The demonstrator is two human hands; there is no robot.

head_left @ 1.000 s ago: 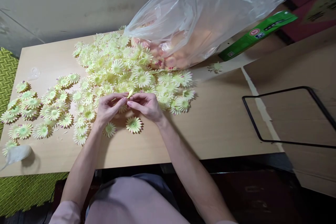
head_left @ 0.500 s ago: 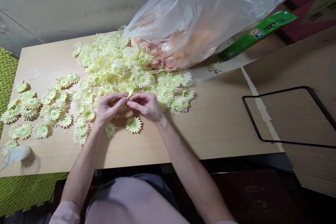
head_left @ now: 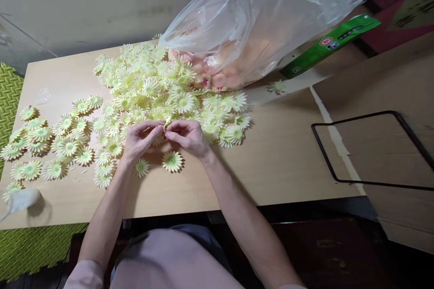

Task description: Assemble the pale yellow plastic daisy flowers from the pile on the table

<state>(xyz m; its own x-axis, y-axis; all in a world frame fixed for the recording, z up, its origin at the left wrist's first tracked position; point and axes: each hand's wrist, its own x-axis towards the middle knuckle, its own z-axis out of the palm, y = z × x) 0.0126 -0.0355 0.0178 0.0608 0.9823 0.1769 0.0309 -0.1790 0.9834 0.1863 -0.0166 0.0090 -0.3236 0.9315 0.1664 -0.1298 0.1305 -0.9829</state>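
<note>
My left hand [head_left: 140,137] and my right hand [head_left: 190,135] meet fingertip to fingertip over the wooden table [head_left: 278,158]. Both pinch a small pale-yellow flower piece [head_left: 167,121] between them. Behind the hands lies a large heap of pale yellow-green artificial daisy heads [head_left: 152,86]. A single daisy head [head_left: 172,161] lies flat just in front of my right wrist, and another [head_left: 141,167] lies by my left wrist. More daisy heads [head_left: 40,144] are spread out to the left.
A big clear plastic bag [head_left: 257,22] holding pinkish pieces slumps at the back right. A green box [head_left: 330,43] lies behind it. A black wire frame [head_left: 369,149] rests on cardboard at the right. A small white wad [head_left: 22,198] sits at the front left corner.
</note>
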